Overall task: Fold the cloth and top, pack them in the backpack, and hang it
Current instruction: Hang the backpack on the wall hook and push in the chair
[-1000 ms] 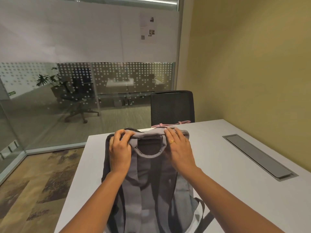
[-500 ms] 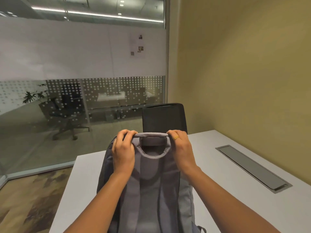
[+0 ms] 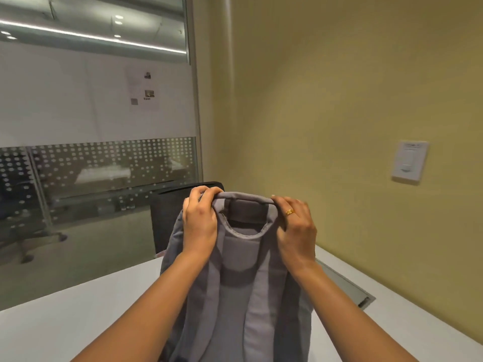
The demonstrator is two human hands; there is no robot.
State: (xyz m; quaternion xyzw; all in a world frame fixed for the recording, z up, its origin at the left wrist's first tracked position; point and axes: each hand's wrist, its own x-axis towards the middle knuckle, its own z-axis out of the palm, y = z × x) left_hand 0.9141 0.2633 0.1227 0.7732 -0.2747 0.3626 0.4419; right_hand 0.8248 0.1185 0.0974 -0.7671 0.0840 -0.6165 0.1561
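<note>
A grey backpack [image 3: 243, 288] is held upright in front of me, its strap side toward me, over the white table [image 3: 65, 327]. My left hand [image 3: 200, 220] grips the top edge at the left end of the carry handle. My right hand [image 3: 296, 228], with a gold ring, grips the top edge at the right end. The cloth and top are not visible.
A black office chair [image 3: 170, 215] stands behind the backpack at the table's far side. A grey cable hatch [image 3: 347, 286] is set in the table on the right. The yellow wall carries a white switch plate [image 3: 410, 162]. A glass partition stands on the left.
Both hands have raised the backpack from lying flat on the table to upright and higher. My view has tilted upward and turned toward the yellow wall.
</note>
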